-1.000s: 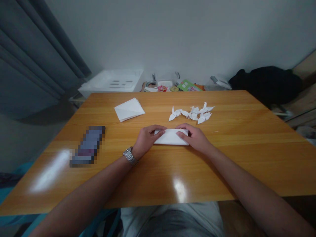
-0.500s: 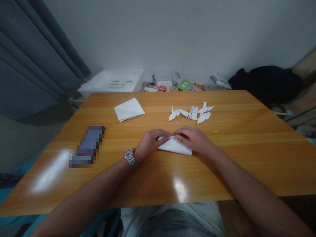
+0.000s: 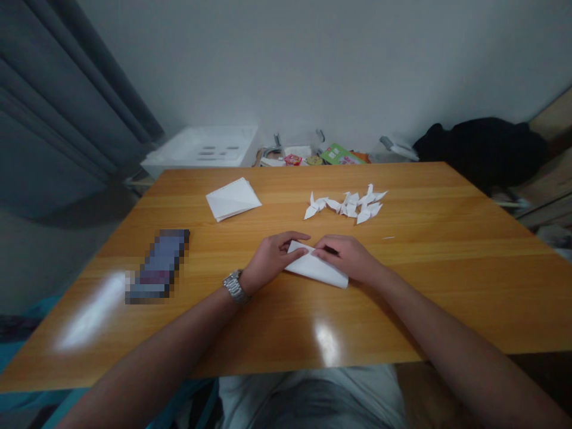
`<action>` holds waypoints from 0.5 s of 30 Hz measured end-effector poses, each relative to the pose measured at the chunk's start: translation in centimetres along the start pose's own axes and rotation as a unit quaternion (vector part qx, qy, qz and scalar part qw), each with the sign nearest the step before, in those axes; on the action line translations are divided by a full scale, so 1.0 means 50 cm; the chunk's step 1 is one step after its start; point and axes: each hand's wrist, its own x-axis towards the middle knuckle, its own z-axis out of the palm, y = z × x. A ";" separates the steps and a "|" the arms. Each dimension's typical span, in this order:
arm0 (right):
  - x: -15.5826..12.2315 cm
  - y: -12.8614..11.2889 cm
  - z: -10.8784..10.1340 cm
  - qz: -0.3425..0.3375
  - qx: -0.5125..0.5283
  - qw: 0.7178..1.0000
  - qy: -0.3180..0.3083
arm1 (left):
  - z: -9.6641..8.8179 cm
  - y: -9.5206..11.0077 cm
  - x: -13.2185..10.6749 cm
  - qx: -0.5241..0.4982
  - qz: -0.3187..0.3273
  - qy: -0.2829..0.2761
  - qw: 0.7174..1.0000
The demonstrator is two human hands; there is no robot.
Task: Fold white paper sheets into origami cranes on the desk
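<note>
A white sheet of paper (image 3: 319,268), folded or curled over toward me, lies between my hands at the middle of the table. My left hand (image 3: 272,253) grips its left part, thumb on top and the index finger stretched along the far side. At the far right edge my right hand (image 3: 346,256) pinches the paper between thumb and curled fingers; part of that grip is hidden. Beyond the hands lie several folded white paper cranes (image 3: 351,205) in a cluster. A small stack of white paper (image 3: 233,198) rests to the far left.
On the left of the wooden table (image 3: 250,339) lies a phone (image 3: 161,262), blurred out. A thin white paper sliver (image 3: 388,238) is right of my right hand. Behind the table stand a white foam box (image 3: 201,149), a green packet (image 3: 342,155) and a black cloth heap (image 3: 482,149).
The paper's near edge has come slightly closer to me, and more of its left top corner shows. My left fingers have lifted a little off it; my right hand has shifted slightly left.
</note>
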 end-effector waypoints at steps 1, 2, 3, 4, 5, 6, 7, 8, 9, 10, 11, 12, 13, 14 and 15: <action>0.000 0.001 -0.001 0.004 0.005 1.000 0.004 | 0.000 -0.002 0.001 -0.032 -0.013 0.005 0.999; -0.001 0.002 -0.001 0.009 0.009 1.000 0.012 | 0.001 -0.003 0.003 -0.071 -0.026 0.011 0.997; -0.001 0.003 -0.003 0.017 0.010 1.000 0.023 | 0.001 -0.003 0.004 -0.109 -0.040 0.019 0.993; -0.001 0.004 -0.003 0.027 0.010 0.999 0.037 | 0.002 -0.003 0.005 -0.142 -0.053 0.029 0.988; -0.001 0.004 -0.004 0.040 0.012 0.998 0.055 | 0.003 -0.003 0.005 -0.172 -0.066 0.039 0.982; 0.000 0.005 -0.004 0.054 0.017 0.995 0.076 | 0.004 -0.002 0.005 -0.200 -0.079 0.048 0.975; 0.001 0.006 -0.003 0.067 0.024 0.993 0.099 | 0.007 -0.001 0.005 -0.226 -0.093 0.053 0.968; 0.002 0.007 -0.001 0.079 0.033 0.989 0.121 | 0.011 0.000 0.004 -0.253 -0.107 0.053 0.960; 0.003 0.007 0.001 0.088 0.043 0.985 0.140 | 0.015 0.001 0.002 -0.279 -0.120 0.051 0.951; 0.004 0.007 0.004 0.094 0.053 0.982 0.153 | 0.020 0.002 0.001 -0.301 -0.130 0.047 0.943; 0.004 0.007 0.007 0.098 0.061 0.980 0.161 | 0.026 0.002 -0.001 -0.318 -0.135 0.045 0.937; 0.005 0.007 0.010 0.100 0.067 0.979 0.165 | 0.031 0.002 -0.002 -0.332 -0.137 0.045 0.932; 0.005 0.007 0.013 0.101 0.071 0.978 0.167 | 0.035 0.001 -0.003 -0.343 -0.138 0.048 0.928; 0.005 0.006 0.015 0.101 0.073 0.978 0.169 | 0.039 0.000 -0.004 -0.350 -0.138 0.053 0.925; 0.005 0.005 0.017 0.100 0.074 0.977 0.171 | 0.041 -0.002 -0.004 -0.355 -0.140 0.058 0.923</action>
